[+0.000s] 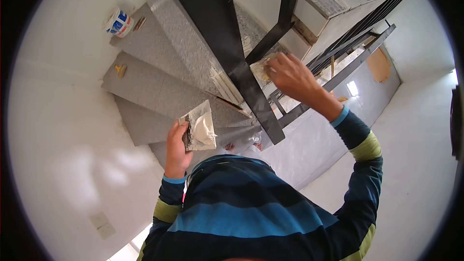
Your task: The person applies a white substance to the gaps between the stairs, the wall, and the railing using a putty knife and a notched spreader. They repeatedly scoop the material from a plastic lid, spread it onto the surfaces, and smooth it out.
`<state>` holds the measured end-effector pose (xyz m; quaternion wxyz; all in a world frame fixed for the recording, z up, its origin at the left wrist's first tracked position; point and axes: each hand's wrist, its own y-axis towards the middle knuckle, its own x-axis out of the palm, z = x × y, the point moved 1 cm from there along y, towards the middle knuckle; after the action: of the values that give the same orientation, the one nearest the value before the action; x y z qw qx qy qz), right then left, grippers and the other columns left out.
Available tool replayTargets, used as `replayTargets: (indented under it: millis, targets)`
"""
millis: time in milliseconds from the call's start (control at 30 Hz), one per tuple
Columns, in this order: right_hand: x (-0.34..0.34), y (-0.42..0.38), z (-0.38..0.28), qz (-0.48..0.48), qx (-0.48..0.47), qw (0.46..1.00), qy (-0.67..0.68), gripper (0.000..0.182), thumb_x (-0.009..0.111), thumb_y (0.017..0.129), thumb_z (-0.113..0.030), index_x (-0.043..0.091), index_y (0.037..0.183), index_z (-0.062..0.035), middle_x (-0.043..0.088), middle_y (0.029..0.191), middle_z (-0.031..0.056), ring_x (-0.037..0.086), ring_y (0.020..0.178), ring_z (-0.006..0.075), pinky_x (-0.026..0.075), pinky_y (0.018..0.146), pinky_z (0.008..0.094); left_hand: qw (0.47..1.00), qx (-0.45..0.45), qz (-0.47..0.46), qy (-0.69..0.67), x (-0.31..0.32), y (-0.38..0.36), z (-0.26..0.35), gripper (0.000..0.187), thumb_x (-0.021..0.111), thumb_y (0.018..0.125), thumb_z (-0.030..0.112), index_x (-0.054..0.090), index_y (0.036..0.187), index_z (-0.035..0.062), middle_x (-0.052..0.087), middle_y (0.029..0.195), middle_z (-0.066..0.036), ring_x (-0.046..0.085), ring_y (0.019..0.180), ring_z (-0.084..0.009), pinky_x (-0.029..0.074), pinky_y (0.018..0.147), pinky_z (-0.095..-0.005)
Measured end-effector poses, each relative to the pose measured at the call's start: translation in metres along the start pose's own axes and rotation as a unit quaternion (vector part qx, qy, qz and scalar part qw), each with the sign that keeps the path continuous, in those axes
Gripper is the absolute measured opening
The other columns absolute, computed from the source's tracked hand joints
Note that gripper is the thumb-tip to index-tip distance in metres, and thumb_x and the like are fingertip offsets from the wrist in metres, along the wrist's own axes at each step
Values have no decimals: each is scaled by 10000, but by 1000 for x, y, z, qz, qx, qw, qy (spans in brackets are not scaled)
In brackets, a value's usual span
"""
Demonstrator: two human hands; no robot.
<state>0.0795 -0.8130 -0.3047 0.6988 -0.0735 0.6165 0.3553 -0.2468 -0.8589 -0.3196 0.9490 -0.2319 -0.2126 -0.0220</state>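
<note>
My left hand (176,147) is closed on the edge of a wide putty knife (192,140), whose pale face is turned up. A thick smear of white putty (203,129) lies on it. Farther up and to the right, my right hand (294,78) is closed around a pale, flat scraper (260,71). That scraper is beside the black metal post (232,43), near its joint with a slanting bar; whether it touches is hard to tell. My fingers hide the scraper's handle.
Grey stair treads (159,77) fan out at the left. On them are a white bucket (118,23) with blue markings and a small yellow-handled tool (121,70). A black railing (338,74) runs to the right, above a shiny lower floor (333,116). White walls enclose the stairs.
</note>
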Motion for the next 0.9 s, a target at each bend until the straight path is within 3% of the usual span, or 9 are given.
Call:
replayTargets:
  millis: [167, 300, 400, 567, 633, 733, 833, 867, 900]
  targets:
    - [-1, -3, 0, -39, -51, 998, -12, 101, 588, 675, -201, 632, 603, -145, 560, 855, -16, 506, 900, 163, 396, 700, 303, 1000, -6, 6, 15, 13, -1, 5, 215, 441, 883, 113, 520, 1061, 21, 586, 1011, -82, 583, 945, -189, 474, 828, -330]
    - [-22, -6, 16, -72, -67, 995, -7, 90, 607, 669, -199, 629, 599, -148, 543, 848, -39, 480, 882, 151, 399, 695, 285, 999, 18, -22, 33, 8, -1, 4, 274, 427, 877, 109, 505, 1114, -5, 581, 1047, -99, 578, 965, -198, 463, 855, -333]
    - [-2, -16, 8, 23, -50, 997, -48, 112, 610, 667, -204, 612, 568, -151, 545, 786, -48, 481, 874, 152, 390, 695, 286, 999, 22, -20, 31, 6, -3, 1, 300, 417, 873, 109, 497, 1134, -17, 579, 1058, -109, 576, 970, -205, 459, 865, -334]
    - [-29, -28, 4, -51, -64, 997, 2, 162, 596, 700, -218, 612, 545, -173, 558, 748, -38, 491, 844, 156, 397, 706, 301, 1000, -1, -20, 3, 16, -5, 6, 305, 428, 866, 112, 501, 1131, -19, 577, 1060, -116, 575, 968, -216, 455, 864, -326]
    - [-44, -31, 4, -77, -58, 995, 5, 129, 596, 705, -208, 628, 596, -148, 560, 776, -17, 494, 833, 155, 406, 676, 285, 999, -11, -37, 5, 22, -7, 6, 301, 440, 863, 119, 505, 1126, -12, 579, 1060, -108, 579, 956, -215, 463, 844, -321]
    - [-64, -38, -12, 78, 19, 989, 122, 180, 575, 731, -154, 644, 867, -59, 576, 860, 38, 511, 798, 176, 457, 621, 278, 994, -101, -29, 22, 42, -9, -1, 218, 480, 859, 200, 560, 1014, 69, 613, 861, -26, 600, 756, -145, 484, 633, -277]
    - [-90, -51, -41, 155, 68, 942, 289, 301, 557, 749, -133, 622, 1033, -60, 570, 934, 69, 544, 821, 193, 487, 580, 284, 990, -125, -64, 31, 77, -17, -11, 178, 482, 866, 217, 568, 958, 91, 605, 795, 5, 592, 702, -126, 474, 579, -262]
    - [-93, -54, -51, 175, 64, 932, 311, 343, 552, 755, -131, 601, 1089, -70, 566, 959, 80, 556, 836, 197, 490, 562, 284, 983, -150, -100, -33, 69, -9, -18, 279, 425, 890, 162, 523, 1109, 20, 595, 1045, -97, 586, 953, -201, 474, 820, -325]
    - [-94, -57, -62, 194, 58, 920, 334, 388, 546, 761, -130, 581, 1145, -79, 561, 984, 92, 567, 851, 201, 493, 544, 285, 984, -150, -92, -33, 76, -14, -19, 279, 425, 890, 162, 523, 1109, 20, 595, 1045, -97, 586, 953, -201, 474, 820, -325]
